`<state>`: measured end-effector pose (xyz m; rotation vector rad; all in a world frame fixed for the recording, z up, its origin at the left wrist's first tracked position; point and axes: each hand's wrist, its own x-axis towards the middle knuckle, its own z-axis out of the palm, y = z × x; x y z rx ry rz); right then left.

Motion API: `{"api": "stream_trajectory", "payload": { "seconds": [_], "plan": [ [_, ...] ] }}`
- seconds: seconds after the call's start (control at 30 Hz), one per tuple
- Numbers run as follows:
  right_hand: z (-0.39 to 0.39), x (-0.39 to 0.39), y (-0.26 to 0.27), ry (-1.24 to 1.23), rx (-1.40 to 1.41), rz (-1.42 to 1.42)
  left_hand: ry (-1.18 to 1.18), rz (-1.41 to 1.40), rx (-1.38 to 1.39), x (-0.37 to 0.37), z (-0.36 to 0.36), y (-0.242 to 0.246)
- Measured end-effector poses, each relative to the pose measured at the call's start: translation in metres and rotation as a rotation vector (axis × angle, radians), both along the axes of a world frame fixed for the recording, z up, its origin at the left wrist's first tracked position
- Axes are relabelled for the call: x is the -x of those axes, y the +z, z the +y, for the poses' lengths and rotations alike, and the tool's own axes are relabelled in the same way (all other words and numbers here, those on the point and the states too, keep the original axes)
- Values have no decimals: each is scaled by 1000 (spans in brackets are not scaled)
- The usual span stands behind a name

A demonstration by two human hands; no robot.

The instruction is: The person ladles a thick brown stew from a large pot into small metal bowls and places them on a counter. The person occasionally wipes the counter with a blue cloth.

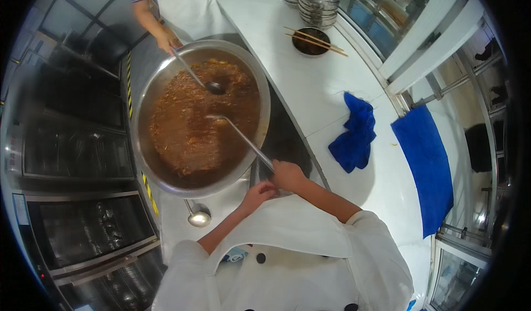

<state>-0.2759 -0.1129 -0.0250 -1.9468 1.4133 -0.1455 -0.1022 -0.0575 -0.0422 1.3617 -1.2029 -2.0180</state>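
My right hand (pixel 289 176) grips the end of a long-handled metal ladle (pixel 249 143), whose head dips into brown food in a large round steel basin (pixel 265 103). Close beside it, my left hand (pixel 257 195) hangs near the handle's end with bent fingers; nothing shows in it. The brown stew-like food (pixel 186 132) has chunky pieces and liquid. Across the basin, a co-worker's hand (pixel 168 42) holds a second ladle (pixel 214 88) over the food. Another metal ladle (pixel 199 219) rests below the basin's near rim.
Right of the basin runs a white counter (pixel 290 87) with a crumpled blue cloth (pixel 354 132), a bowl (pixel 311 42) with chopsticks across it and stacked metal bowls (pixel 318 4). A flat blue cloth (pixel 427 166) lies by the window frame. Dark glass-fronted equipment (pixel 93 232) stands left.
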Motion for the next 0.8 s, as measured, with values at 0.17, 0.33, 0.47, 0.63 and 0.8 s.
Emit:
{"api": "stream_trajectory", "payload": {
  "seconds": [0.17, 0.33, 0.47, 0.63, 0.8],
  "plan": [
    [-13, -15, -8, -7, -73, 15, -183, -42, -61, -12, -10, 26],
    [-14, -15, -24, -42, -93, -69, -241, 82, 21, -27, -18, 25],
    [-19, -15, -12, -33, -252, -35, -303, 86, 50, -42, -23, 36],
    [-26, -11, -1, -57, -600, -111, -308, 44, 86, -55, -20, 46],
    [-19, -14, -21, -274, -743, -635, -313, 0, 144, -56, -26, 55]
  ]
}}
